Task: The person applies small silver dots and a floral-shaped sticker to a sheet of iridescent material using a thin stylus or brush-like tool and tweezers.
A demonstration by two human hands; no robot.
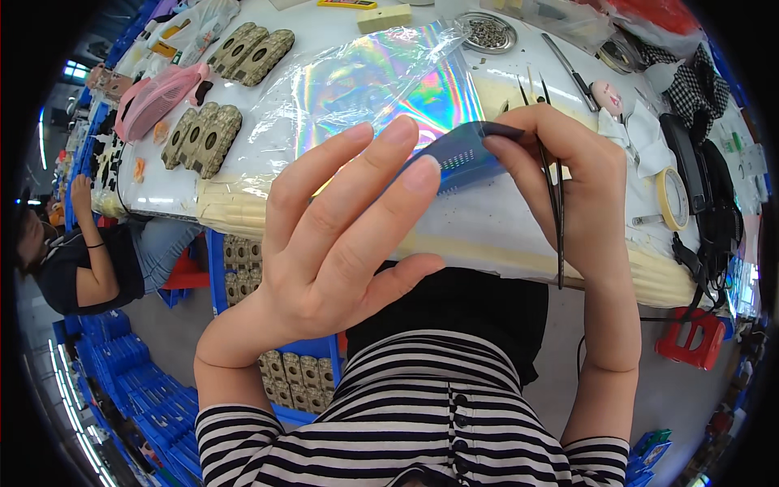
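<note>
My right hand (580, 174) pinches the right end of a bent, dark blue flexible sheet (462, 166) between thumb and index finger. Small pale marks run in rows across the sheet. A pair of dark tweezers (557, 219) is also tucked in that hand, its points up and away from me. My left hand (341, 235) is open, fingers stretched and spread, in front of the sheet's left part. Whether its fingertips touch the sheet I cannot tell. Behind both hands lies a shiny rainbow-coloured film (365, 81) under crumpled clear plastic.
Camouflage-patterned casings (203, 140) stand at left beside a pink mesh pouch (162, 101). A metal dish of small parts (487, 34) is at the back. To the right are a tape roll (673, 199) and a black bag (710, 203). Another person (97, 268) sits at far left.
</note>
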